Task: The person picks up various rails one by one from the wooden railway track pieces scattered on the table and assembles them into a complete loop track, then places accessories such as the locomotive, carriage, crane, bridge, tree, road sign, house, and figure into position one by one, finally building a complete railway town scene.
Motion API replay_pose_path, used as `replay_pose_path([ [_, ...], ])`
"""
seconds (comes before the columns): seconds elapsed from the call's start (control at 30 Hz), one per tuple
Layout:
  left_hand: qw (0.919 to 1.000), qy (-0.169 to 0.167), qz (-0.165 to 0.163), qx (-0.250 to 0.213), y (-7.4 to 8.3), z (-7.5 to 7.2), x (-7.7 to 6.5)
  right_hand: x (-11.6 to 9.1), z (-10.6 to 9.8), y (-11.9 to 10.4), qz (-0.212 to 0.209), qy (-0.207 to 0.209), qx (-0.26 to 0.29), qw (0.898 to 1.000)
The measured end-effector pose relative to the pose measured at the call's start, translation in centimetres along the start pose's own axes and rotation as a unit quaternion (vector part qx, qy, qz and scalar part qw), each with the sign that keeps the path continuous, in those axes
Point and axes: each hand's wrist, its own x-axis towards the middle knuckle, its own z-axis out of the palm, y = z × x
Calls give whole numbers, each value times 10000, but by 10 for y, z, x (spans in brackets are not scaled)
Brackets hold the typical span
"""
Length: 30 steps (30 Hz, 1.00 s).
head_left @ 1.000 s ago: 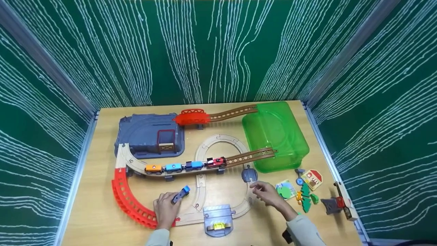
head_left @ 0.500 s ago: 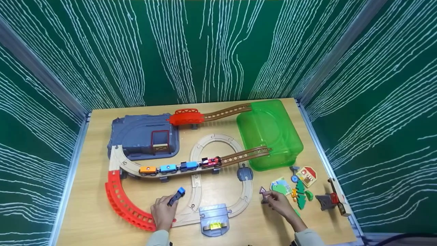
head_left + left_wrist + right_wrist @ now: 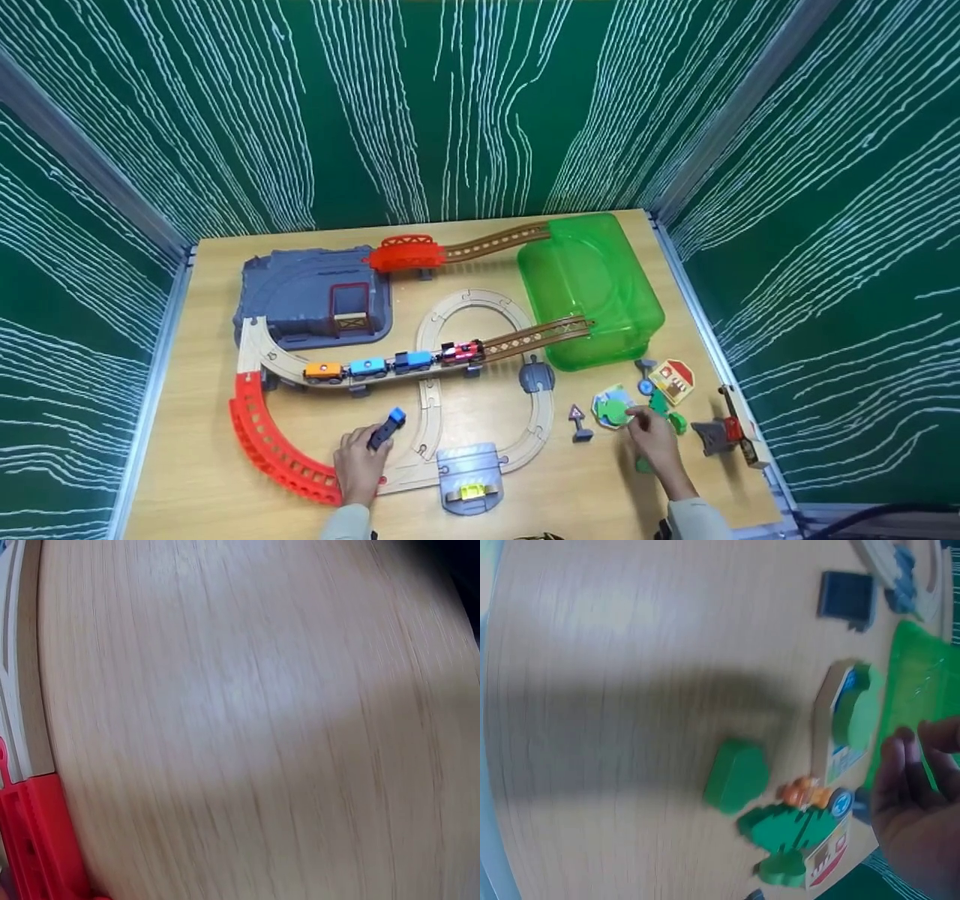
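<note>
My left hand (image 3: 361, 461) pinches a small dark grey toy piece with a bright blue end (image 3: 387, 429) above the front left track; its exact kind is unclear. A toy warning sign (image 3: 577, 423) with a triangular face stands on the table, apart from both hands. My right hand (image 3: 658, 444) hovers over the loose scenery at the right. Its fingers (image 3: 895, 761) are bent loosely around nothing in the right wrist view. Close to them lie a scenery board with a green bush (image 3: 613, 409), a dark green tree (image 3: 787, 829), an orange animal figure (image 3: 805, 793) and a green block (image 3: 737, 776).
A toy train (image 3: 412, 361) stands on the raised track. Behind are a grey tunnel base (image 3: 300, 289), red bridge (image 3: 406, 253) and green bin (image 3: 600, 277). Red curved track (image 3: 274, 450) runs front left. A crane-like toy (image 3: 731, 431) stands far right, near a house board (image 3: 673, 381).
My right hand has let go of the warning sign, which stays standing, and has moved right over the scenery pieces. My left hand keeps its toy piece in nearly the same spot.
</note>
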Motion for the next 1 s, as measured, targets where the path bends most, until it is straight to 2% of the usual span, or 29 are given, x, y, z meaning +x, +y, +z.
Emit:
replay_pose_path([
  [0.2, 9999, -109, 46, 22, -1, -5, -2, 17, 6, 10, -467, -217, -750, 9959],
  [0.33, 9999, -102, 98, 69, 3, -12, -4, 26, 13, 14, -566, -383, -1014, 9925],
  [0.63, 9997, 62, 233, 77, 2, -23, -12, 32, 19, 17, -678, -538, -1031, 9909],
  [0.83, 9994, 157, 321, 30, 6, -25, -16, 32, 20, 17, -583, -685, -1097, 9899],
  [1.0, 9988, 110, 466, -78, 11, -26, -16, 31, 23, 16, -458, -680, -1255, 9887],
])
